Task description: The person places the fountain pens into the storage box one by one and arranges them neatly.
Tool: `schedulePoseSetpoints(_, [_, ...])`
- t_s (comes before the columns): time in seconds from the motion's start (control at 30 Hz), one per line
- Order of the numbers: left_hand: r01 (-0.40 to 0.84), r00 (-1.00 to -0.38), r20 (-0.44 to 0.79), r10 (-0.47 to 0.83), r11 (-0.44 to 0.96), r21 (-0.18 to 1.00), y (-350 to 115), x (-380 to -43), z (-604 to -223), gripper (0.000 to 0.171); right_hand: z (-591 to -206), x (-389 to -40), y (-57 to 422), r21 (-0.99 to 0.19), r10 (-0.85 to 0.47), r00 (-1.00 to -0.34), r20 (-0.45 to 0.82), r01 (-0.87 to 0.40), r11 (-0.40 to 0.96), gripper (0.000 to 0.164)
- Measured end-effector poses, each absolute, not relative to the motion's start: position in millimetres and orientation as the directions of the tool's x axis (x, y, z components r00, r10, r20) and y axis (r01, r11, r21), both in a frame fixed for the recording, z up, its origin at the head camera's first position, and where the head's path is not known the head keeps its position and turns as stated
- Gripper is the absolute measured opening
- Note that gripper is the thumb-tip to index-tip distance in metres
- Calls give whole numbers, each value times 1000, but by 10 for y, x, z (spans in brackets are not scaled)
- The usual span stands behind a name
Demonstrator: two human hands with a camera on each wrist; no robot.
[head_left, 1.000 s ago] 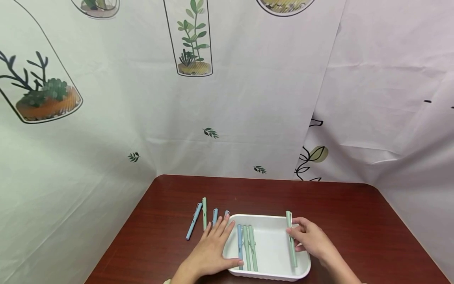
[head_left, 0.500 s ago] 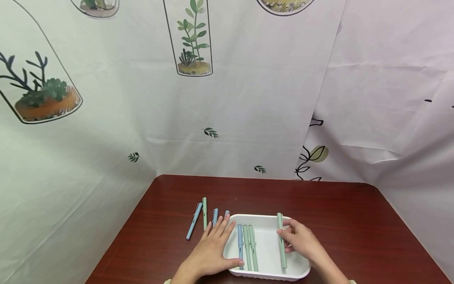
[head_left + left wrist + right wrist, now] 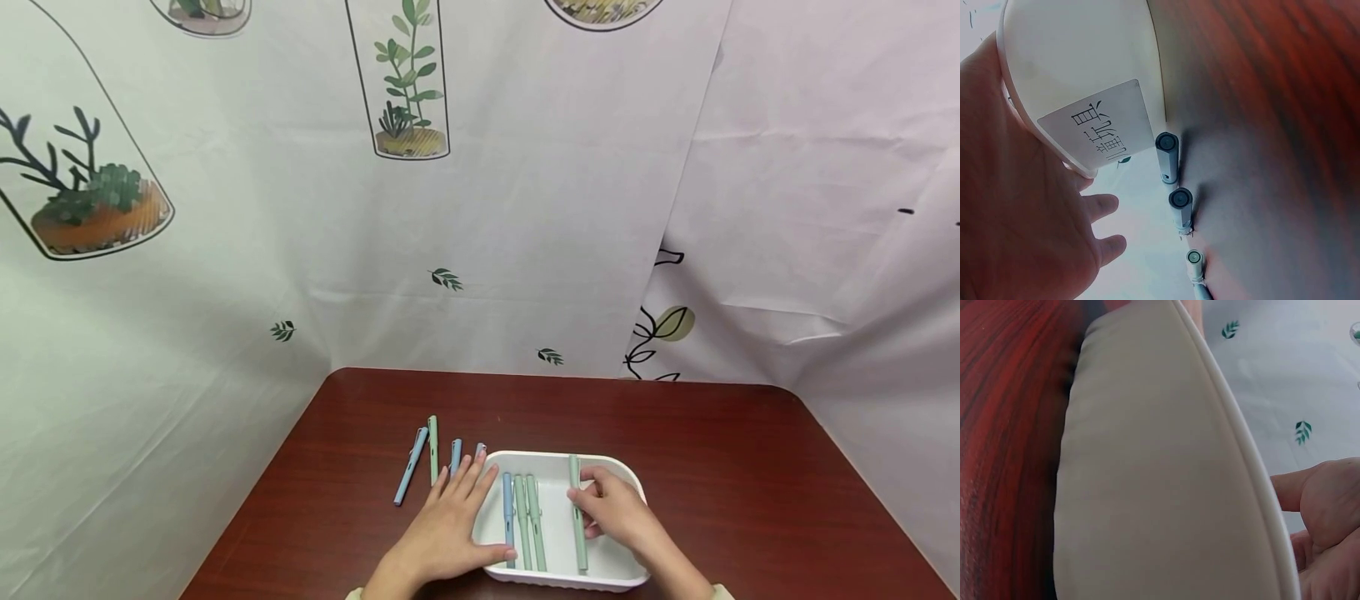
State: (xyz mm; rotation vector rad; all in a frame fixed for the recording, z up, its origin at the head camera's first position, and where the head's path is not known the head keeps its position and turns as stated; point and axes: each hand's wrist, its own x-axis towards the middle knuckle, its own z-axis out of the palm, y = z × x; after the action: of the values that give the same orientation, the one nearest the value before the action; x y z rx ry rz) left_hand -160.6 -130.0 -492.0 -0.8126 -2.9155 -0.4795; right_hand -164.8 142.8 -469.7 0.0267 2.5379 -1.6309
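In the head view a white tray (image 3: 611, 568) lies near the front of the table. My left hand (image 3: 444, 533) rests along its left rim, fingers spread and nearly straight, thumb over the near left corner. My right hand (image 3: 621, 515) pinches a light green pen (image 3: 580, 546) between thumb and fingers, upright in view over the tray's middle-right part. Left of it in the tray, a blue pen (image 3: 507, 508) and two green pens (image 3: 522, 533) lie side by side. The right wrist view shows the tray's outer wall (image 3: 1147, 456), with part of my right hand (image 3: 1335, 512) beyond the rim.
Left of the tray on the dark red table (image 3: 712, 450) lie a blue pen (image 3: 410, 468), a green pen (image 3: 432, 442) and two more blue pens, partly behind my left fingers. A label (image 3: 1100, 122) marks the tray's side. Patterned cloth (image 3: 487, 208) hangs behind the table.
My right hand has moved left with the green pen, from the tray's right side towards the pens lying inside. My left hand has stayed in place.
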Motion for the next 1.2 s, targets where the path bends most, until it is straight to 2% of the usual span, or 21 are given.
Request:
schedulePoseSetpoints(0.4, [504,-863,142,485,810,298,-1292,-1600,-4921,105,-4781,-1674,1326,-923,-82,-987,-139,99,372,40])
schedulePoseSetpoints(1.2, [505,-862,142,486,811,295,-1292,-1604,-4923,105,-4843,-1723,1216,-915,-141,-967,-210,143,378,41])
